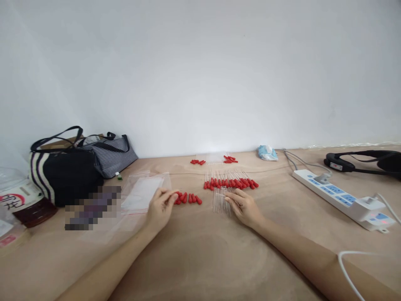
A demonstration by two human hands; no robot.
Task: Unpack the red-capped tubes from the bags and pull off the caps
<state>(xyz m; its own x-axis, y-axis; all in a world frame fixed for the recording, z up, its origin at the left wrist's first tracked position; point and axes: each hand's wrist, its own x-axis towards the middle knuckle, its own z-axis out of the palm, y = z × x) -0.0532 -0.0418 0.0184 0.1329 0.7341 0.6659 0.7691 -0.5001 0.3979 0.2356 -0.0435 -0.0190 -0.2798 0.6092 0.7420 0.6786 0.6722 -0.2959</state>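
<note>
My left hand (161,205) is closed in a pinch beside a small group of loose red rubber bulbs (190,198); a bit of red shows at its fingertips, seemingly a bulb. Between the thumb and fingers of my right hand (244,205) is a thin glass dropper tube (220,195), pointing left. Under and beside that hand lies a bundle of bare glass tubes (219,205). Just beyond, a row of droppers (230,183) has red bulbs toward me and glass stems pointing away.
Farther back lie more red bulbs (198,162) and glass tubes. Clear plastic bags (140,192) are left of my left hand, near a black bag (67,175) and a bottle (28,200). At right are a power strip (332,194), a tissue pack (267,153) and a black headset (363,163).
</note>
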